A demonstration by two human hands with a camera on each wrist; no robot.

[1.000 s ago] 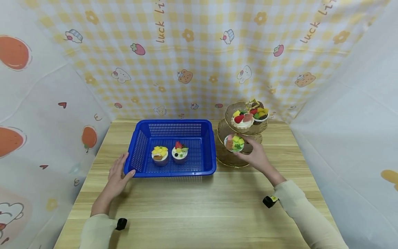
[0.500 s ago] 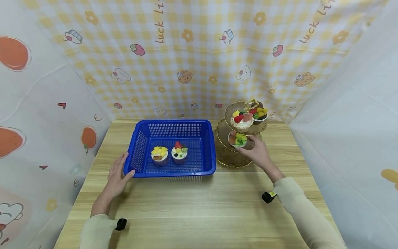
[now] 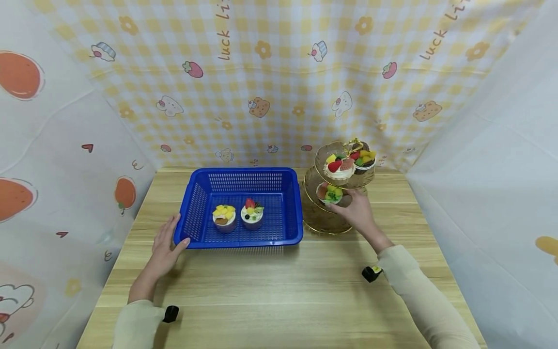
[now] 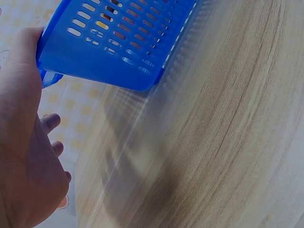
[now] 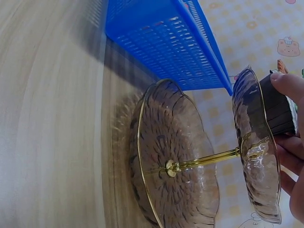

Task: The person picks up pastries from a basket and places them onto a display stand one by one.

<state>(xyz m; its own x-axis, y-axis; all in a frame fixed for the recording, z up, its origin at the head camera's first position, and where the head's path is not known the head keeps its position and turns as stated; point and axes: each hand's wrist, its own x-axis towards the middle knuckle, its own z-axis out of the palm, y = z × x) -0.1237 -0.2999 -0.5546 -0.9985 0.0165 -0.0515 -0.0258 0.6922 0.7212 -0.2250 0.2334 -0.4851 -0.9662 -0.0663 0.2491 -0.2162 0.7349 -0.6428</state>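
Observation:
My left hand point(image 3: 163, 252) rests at the front left corner of a blue plastic basket point(image 3: 240, 244), thumb on the rim. In the left wrist view its other fingers hang loosely outside the basket point(image 4: 95, 66). Two fruit-topped cupcakes stand inside: one with yellow cubes point(image 3: 224, 215), one with a strawberry point(image 3: 252, 214). My right hand point(image 3: 359, 213) holds another fruit-topped cupcake point(image 3: 330, 194) at the middle tier of a stand point(image 3: 327, 225). In the right wrist view, thumb and fingers grip its dark cup point(image 5: 279, 109), whose base is at the tier plate point(image 5: 251, 109).
Above the right hand, the top tier point(image 3: 320, 155) bears a cream tart point(image 3: 339, 169) and a dark-cupped fruit cupcake point(image 3: 364, 162); a gold handle point(image 3: 352, 144) rises there. The stand is close to the basket's right side. A checked curtain point(image 3: 279, 97) hangs behind the wooden table point(image 3: 270, 291).
The right hand first carried its cupcake back and right under the top tier, then shifted it slightly left. The left hand and basket have stayed still.

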